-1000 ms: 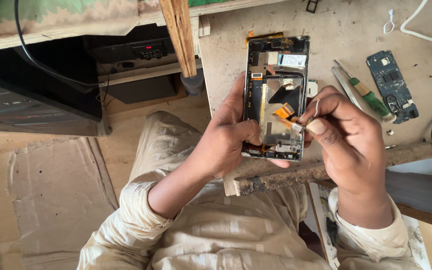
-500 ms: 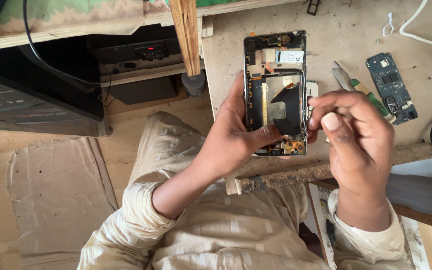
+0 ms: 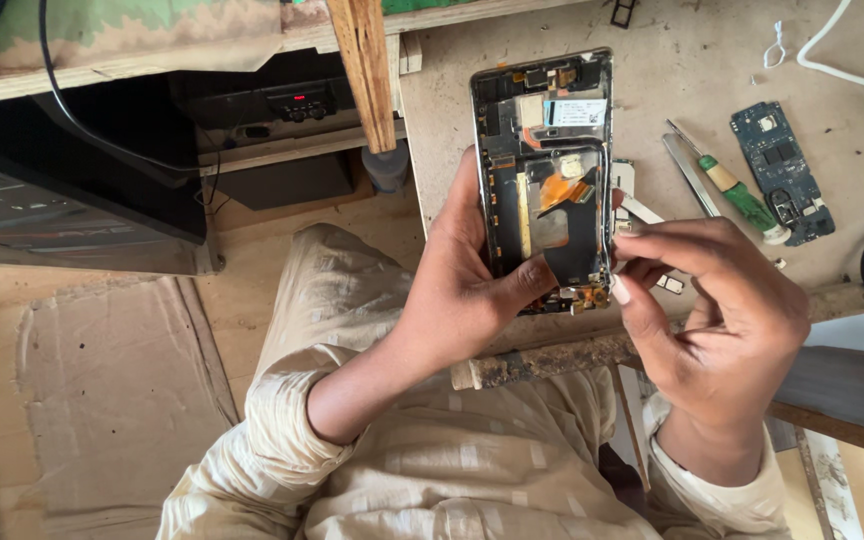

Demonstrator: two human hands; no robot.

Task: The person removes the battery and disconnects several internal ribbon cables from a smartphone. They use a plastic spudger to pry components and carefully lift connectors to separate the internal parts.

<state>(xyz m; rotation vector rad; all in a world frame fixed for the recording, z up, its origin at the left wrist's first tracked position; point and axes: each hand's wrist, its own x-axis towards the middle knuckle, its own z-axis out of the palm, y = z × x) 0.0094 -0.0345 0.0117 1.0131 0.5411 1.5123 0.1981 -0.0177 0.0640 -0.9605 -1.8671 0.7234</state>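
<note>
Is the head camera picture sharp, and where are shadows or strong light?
Head view: even daylight, no harsh glare; the opened phone with black and orange inner parts, the left hand and the right hand are in focus, without visible motion blur. The dusty wooden workbench is bright; the recess under the wooden shelf is dark, with little detail.

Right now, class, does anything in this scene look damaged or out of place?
The opened phone in the left hand has no back cover, exposing its orange ribbon cable. A bare circuit board lies loose on the workbench.
</note>
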